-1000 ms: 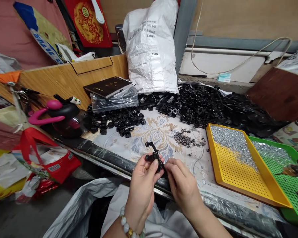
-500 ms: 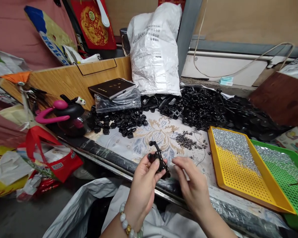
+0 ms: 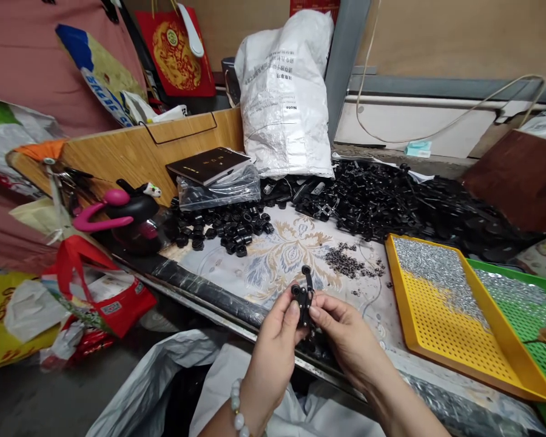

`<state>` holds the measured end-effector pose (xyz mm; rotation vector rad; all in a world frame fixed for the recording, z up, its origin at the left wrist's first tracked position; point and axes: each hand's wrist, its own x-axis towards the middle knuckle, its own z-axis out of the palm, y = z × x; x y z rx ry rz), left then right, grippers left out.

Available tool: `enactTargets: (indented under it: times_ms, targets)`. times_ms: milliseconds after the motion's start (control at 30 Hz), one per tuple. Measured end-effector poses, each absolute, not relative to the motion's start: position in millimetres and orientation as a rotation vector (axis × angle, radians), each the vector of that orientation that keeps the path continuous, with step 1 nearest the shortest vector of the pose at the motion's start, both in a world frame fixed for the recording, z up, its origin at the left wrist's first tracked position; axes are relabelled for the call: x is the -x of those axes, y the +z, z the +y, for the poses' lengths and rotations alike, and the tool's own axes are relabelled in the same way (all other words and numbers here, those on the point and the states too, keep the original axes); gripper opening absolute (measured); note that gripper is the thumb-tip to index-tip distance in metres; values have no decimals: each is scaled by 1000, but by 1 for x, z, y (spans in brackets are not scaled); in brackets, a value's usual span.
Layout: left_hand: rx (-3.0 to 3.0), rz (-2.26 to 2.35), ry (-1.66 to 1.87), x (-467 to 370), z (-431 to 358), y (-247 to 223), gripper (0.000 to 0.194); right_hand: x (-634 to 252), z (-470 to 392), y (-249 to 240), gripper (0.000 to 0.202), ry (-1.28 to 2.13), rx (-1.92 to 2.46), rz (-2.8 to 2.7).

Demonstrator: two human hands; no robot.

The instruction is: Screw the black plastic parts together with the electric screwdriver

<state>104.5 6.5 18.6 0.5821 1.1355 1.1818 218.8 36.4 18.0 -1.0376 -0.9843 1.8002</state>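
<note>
My left hand (image 3: 273,352) and my right hand (image 3: 346,340) meet at the table's front edge, both gripping a small black plastic part (image 3: 304,294) with round ends that sticks up between the thumbs. A beaded bracelet (image 3: 237,413) circles my left wrist. Beyond the hands lies a little heap of tiny dark pieces (image 3: 346,258) on the patterned cloth (image 3: 277,255). A cluster of black round caps (image 3: 227,224) sits to the far left, and a large pile of black plastic parts (image 3: 391,194) spreads across the back.
A yellow perforated tray (image 3: 441,321) with small silvery pieces stands at right, a green tray (image 3: 528,309) beside it. A white sack (image 3: 286,91) leans at the back, a dark notebook (image 3: 207,165) on a clear bag nearby. A white bag (image 3: 164,376) hangs open below the table edge.
My right hand, apart from the part half a second ago, has come back onto it. The part has turned more upright and both hands have shifted slightly right.
</note>
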Motion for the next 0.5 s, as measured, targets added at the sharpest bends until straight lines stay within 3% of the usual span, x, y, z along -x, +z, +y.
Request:
enactTargets:
  times_ms: [233, 500]
  targets:
    - [-934, 1482, 1250, -103, 12, 27, 44, -207, 31, 17, 35, 1764, 1059, -917]
    - [-868, 1348, 1251, -103, 19, 27, 56, -206, 27, 24, 31, 1997, 779, -718]
